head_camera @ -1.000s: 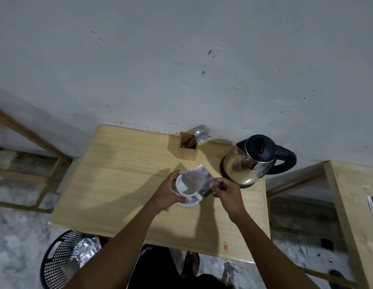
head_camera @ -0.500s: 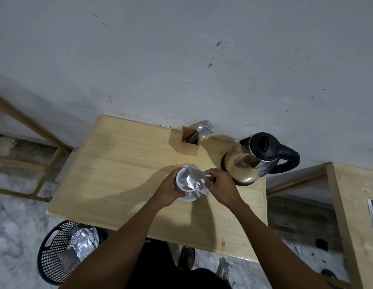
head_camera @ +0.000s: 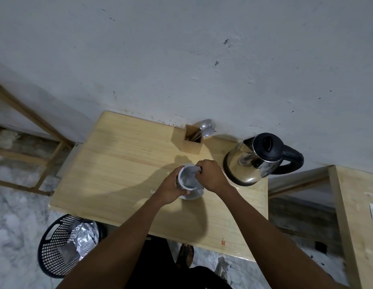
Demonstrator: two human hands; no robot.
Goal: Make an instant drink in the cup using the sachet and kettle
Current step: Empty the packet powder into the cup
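A white cup (head_camera: 186, 178) stands on a white saucer (head_camera: 192, 196) in the middle of the wooden table (head_camera: 123, 163). My left hand (head_camera: 173, 187) is wrapped around the cup's left side. My right hand (head_camera: 210, 177) is over the cup's right rim, pinching a silver sachet (head_camera: 194, 170) that hangs tilted into the cup's mouth. Most of the sachet is hidden by my fingers. The steel kettle (head_camera: 254, 161) with a black lid and handle stands to the right, close to my right hand.
A wooden holder (head_camera: 191, 143) with spoons and forks stands at the back against the wall. A black mesh bin (head_camera: 64, 245) with silver wrappers sits on the floor at the front left. Another wooden table (head_camera: 356, 215) is at the right.
My right hand has moved left over the cup and tipped the sachet down into its mouth. The left hand stays on the cup. The view has shifted slightly.
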